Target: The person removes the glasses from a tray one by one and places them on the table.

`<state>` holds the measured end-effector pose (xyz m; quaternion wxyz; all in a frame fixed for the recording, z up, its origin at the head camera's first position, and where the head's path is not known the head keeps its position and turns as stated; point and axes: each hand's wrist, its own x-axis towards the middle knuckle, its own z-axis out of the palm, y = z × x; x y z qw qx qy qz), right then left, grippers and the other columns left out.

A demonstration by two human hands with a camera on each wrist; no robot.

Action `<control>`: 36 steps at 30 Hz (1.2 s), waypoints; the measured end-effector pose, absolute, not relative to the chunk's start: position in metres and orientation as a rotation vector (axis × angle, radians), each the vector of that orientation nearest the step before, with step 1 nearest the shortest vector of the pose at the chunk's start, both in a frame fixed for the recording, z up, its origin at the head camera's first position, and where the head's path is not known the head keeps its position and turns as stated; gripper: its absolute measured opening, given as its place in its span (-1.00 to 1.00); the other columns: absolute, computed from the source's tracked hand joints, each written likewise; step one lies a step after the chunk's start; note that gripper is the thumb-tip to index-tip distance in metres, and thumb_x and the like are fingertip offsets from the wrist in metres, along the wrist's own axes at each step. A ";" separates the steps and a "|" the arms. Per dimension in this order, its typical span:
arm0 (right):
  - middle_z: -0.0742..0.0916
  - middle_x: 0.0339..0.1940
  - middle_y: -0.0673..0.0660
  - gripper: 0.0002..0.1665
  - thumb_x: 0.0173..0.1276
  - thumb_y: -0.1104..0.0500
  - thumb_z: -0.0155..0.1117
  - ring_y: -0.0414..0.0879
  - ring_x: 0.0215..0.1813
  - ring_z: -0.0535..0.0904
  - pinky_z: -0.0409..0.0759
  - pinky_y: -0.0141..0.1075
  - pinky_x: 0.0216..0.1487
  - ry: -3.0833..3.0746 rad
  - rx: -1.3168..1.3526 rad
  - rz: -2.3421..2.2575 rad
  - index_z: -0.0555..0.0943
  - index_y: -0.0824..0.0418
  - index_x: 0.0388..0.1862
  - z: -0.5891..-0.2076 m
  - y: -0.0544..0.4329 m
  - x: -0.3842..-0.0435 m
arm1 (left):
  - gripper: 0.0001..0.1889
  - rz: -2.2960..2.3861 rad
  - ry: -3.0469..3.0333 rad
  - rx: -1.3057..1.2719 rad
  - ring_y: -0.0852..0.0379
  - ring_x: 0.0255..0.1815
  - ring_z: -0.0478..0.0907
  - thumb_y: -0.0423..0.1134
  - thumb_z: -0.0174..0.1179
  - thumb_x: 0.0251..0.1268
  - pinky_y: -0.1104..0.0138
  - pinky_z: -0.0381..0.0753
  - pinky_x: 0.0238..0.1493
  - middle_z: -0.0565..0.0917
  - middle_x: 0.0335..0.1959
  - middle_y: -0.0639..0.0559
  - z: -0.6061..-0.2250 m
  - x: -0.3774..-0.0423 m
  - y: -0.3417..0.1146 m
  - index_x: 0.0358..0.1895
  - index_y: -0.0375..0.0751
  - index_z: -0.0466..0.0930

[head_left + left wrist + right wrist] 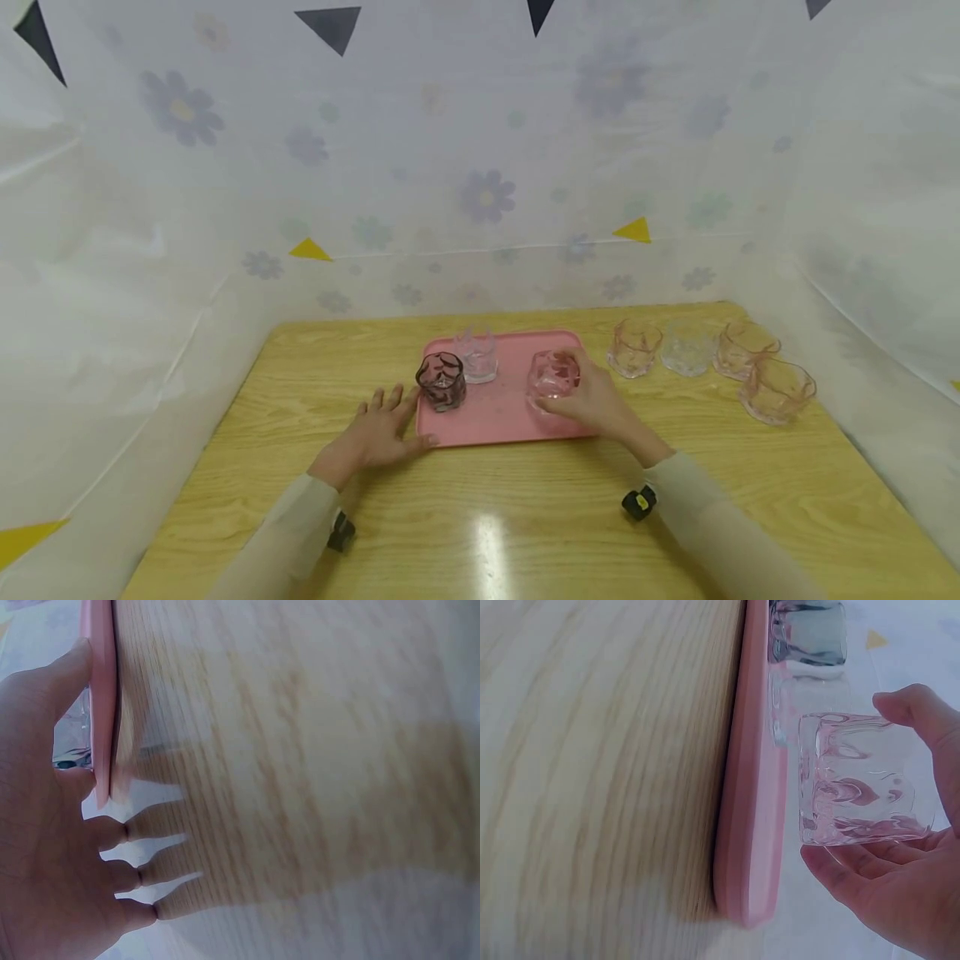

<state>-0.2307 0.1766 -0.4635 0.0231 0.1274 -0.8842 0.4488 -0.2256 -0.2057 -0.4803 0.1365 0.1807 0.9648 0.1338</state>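
My right hand [600,402] grips a clear pinkish glass tumbler [552,377], thumb on one side and fingers on the other. The glass is upright, close over the right part of a pink tray [502,421]; in the right wrist view its thick base [808,784] shows just above the tray's rim [742,825]. On the tray's left part stand a dark smoky tumbler [441,383] and, behind it, a clear tumbler [482,358]. With fingers spread, my left hand [378,437] lies at the tray's left edge, thumb against the rim [103,697].
Right of the tray, several faceted tumblers stand on the wooden table [480,500]: a pinkish one [634,348], a clear one [686,350] and two more pinkish ones, the nearest [777,392] by the table's right edge. Flowered white sheeting [480,167] encloses the back and sides.
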 end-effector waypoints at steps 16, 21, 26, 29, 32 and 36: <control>0.66 0.33 0.39 0.03 0.22 -0.04 0.67 0.28 0.29 0.66 0.74 -0.08 0.07 -2.726 0.313 1.326 0.35 0.31 0.51 -0.463 0.242 -0.222 | 0.05 0.397 2.796 0.513 -0.59 0.69 -0.19 0.48 0.05 0.44 -0.50 -0.12 0.58 -0.02 0.72 -0.41 -0.482 -0.224 -0.207 0.75 -0.11 -0.05; 0.64 0.36 0.41 0.03 0.26 -0.05 0.64 0.31 0.37 0.60 0.73 0.01 0.13 -2.734 0.273 1.295 0.32 0.31 0.53 -0.461 0.260 -0.216 | 0.05 0.410 2.796 0.514 -0.60 0.69 -0.18 0.46 0.06 0.44 -0.50 -0.12 0.57 -0.02 0.72 -0.41 -0.482 -0.224 -0.206 0.75 -0.12 -0.04; 0.59 0.41 0.44 0.02 0.34 -0.08 0.56 0.35 0.42 0.54 0.67 0.12 0.20 -2.747 0.241 1.303 0.27 0.34 0.56 -0.457 0.277 -0.208 | 0.04 0.400 2.801 0.508 -0.59 0.70 -0.19 0.45 0.06 0.45 -0.48 -0.12 0.58 -0.03 0.72 -0.40 -0.481 -0.224 -0.206 0.75 -0.12 -0.05; 0.58 0.42 0.46 0.02 0.37 -0.09 0.54 0.37 0.44 0.51 0.63 0.22 0.23 -2.751 0.222 1.313 0.25 0.33 0.58 -0.455 0.287 -0.204 | 0.04 0.394 2.801 0.507 -0.58 0.70 -0.19 0.46 0.06 0.45 -0.48 -0.12 0.59 -0.03 0.73 -0.40 -0.481 -0.224 -0.206 0.75 -0.11 -0.06; 0.55 0.43 0.47 0.05 0.38 -0.09 0.53 0.38 0.46 0.48 0.59 0.28 0.26 -2.757 0.201 1.319 0.22 0.34 0.60 -0.455 0.296 -0.201 | 0.04 0.397 2.799 0.508 -0.58 0.70 -0.19 0.46 0.06 0.45 -0.48 -0.12 0.59 -0.03 0.73 -0.39 -0.480 -0.224 -0.206 0.75 -0.11 -0.05; 0.52 0.45 0.49 0.09 0.39 -0.11 0.52 0.40 0.46 0.46 0.56 0.30 0.27 -2.776 0.161 1.308 0.17 0.37 0.63 -0.458 0.307 -0.198 | 0.05 0.408 2.800 0.511 -0.58 0.70 -0.20 0.47 0.06 0.44 -0.48 -0.13 0.59 -0.03 0.72 -0.40 -0.480 -0.224 -0.207 0.75 -0.10 -0.06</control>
